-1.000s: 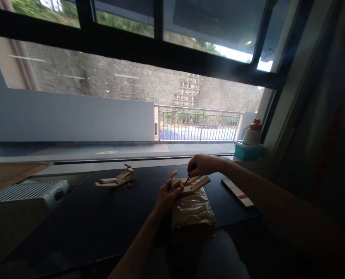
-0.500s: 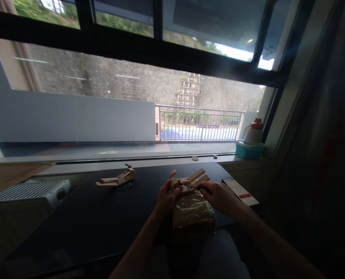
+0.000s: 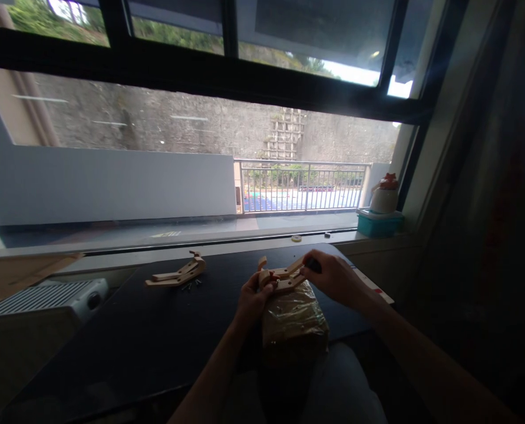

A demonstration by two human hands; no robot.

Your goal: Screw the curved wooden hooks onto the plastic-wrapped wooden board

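My left hand [image 3: 252, 294] is closed around the curved near-left end of a pale wooden frame [image 3: 289, 284] made of bent bars with dark holes. The frame rests on a block wrapped in shiny clear plastic or tape [image 3: 295, 324]. My right hand [image 3: 333, 277] is closed on a black-handled screwdriver [image 3: 314, 265], its fingertips close to the frame's far right end. I cannot make out the screwdriver's tip. A similar wooden frame [image 3: 178, 275] lies to the left on the dark table [image 3: 156, 335], with several small screws [image 3: 192, 285] beside it.
A phone [image 3: 372, 285] lies at the table's right, partly hidden behind my right forearm. On the windowsill are a roll of tape [image 3: 296, 238], a small dark object [image 3: 327, 235] and a teal box [image 3: 379, 224] with a white pot [image 3: 385, 199] on top. A radiator [image 3: 45, 303] stands left, near cardboard [image 3: 27, 274].
My right hand has moved up and away from the middle of the frame toward its far right end, taking the screwdriver along. My left hand keeps its hold. The view has shifted slightly.
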